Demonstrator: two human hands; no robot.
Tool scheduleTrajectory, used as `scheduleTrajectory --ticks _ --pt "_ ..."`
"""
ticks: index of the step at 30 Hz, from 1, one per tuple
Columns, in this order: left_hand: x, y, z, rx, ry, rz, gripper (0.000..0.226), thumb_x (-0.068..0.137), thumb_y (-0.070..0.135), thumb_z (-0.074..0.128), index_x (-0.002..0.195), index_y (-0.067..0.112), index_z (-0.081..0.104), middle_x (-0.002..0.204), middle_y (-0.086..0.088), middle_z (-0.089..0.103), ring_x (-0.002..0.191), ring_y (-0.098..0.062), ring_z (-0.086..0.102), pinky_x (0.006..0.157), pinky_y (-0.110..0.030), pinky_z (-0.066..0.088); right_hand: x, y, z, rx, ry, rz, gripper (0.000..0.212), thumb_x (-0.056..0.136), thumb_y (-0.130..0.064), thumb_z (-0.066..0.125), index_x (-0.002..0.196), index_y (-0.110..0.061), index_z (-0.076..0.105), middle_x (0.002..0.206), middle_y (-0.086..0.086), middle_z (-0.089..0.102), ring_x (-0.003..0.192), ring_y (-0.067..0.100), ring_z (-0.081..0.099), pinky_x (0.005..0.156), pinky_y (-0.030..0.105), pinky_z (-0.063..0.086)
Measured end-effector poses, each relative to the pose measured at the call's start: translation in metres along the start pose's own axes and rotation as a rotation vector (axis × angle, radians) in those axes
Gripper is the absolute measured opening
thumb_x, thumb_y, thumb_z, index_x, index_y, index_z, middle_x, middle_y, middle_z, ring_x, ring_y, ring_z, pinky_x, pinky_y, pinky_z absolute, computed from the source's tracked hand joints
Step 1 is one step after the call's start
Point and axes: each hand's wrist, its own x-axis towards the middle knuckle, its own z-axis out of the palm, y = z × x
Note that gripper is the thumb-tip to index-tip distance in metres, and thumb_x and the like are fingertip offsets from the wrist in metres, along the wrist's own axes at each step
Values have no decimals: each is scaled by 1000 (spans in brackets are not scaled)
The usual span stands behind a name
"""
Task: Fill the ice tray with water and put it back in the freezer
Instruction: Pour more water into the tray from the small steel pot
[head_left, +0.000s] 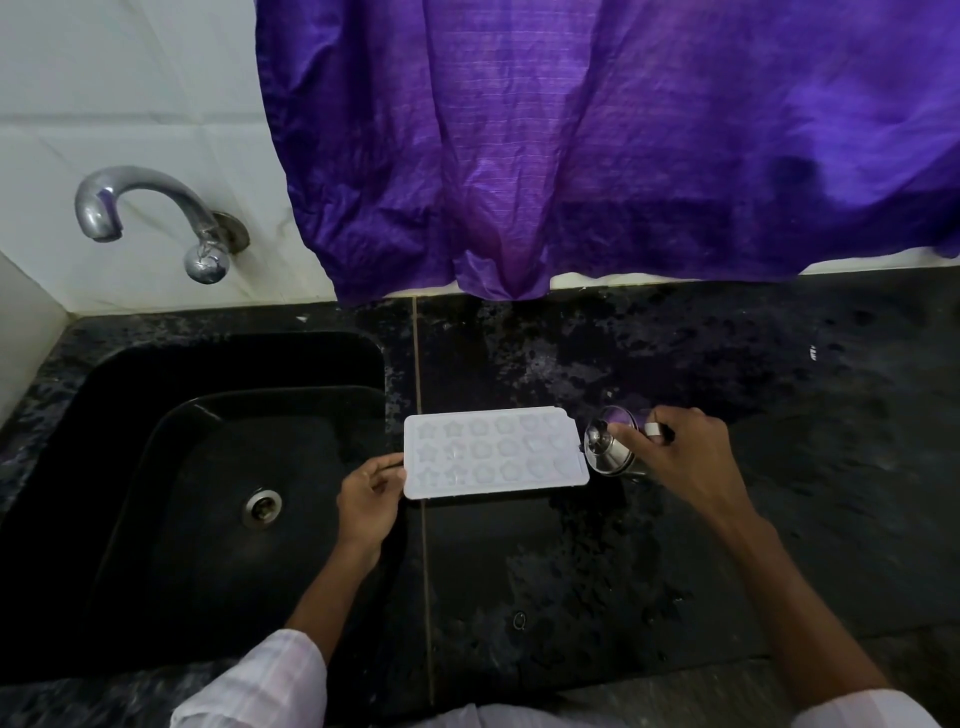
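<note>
A white ice tray (493, 453) with star and flower shaped cells lies flat on the black stone counter (727, 519), just right of the sink. My left hand (370, 496) pinches the tray's left edge. My right hand (680, 457) grips a small shiny steel cup (608, 448), tilted on its side with its mouth toward the tray's right end. Whether water lies in the cells is hard to tell.
A black sink (156, 467) with a steel drain (262, 506) fills the left side. A chrome tap (150, 218) juts from the white tiled wall above it. A purple cloth (597, 145) hangs down to the counter's back edge.
</note>
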Motion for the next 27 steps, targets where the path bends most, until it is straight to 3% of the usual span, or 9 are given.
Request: scheduleTrajectory --ticks 11,19,25,27 --pt "0 -1 0 -9 3 6 21 93 9 67 101 28 69 97 0 77 95 -16 73 94 -46 58 -1 -5 -2 19 -8 -10 56 79 -33 80 53 -12 35 45 -2 38 58 33 48 61 20 29" --pt "-1 0 0 -12 6 5 18 94 9 67 104 24 70 97 2 77 95 -16 73 94 -45 58 -1 -2 -3 17 -7 -19 56 79 -36 79 53 -14 35 45 -5 37 58 19 40 57 25 33" --pt "-1 0 0 1 -1 13 18 94 9 67 106 22 70 98 0 77 95 -17 73 94 -45 58 0 -1 -3 16 7 -34 57 79 -34 80 53 -14 35 45 -4 37 52 23 40 63 21 32" --pt "0 -1 0 7 -1 17 19 93 9 67 104 25 70 97 0 78 94 -17 74 93 -46 58 1 -1 -2 12 11 -45 57 79 -35 80 53 -14 33 45 -4 36 49 19 34 68 26 33"
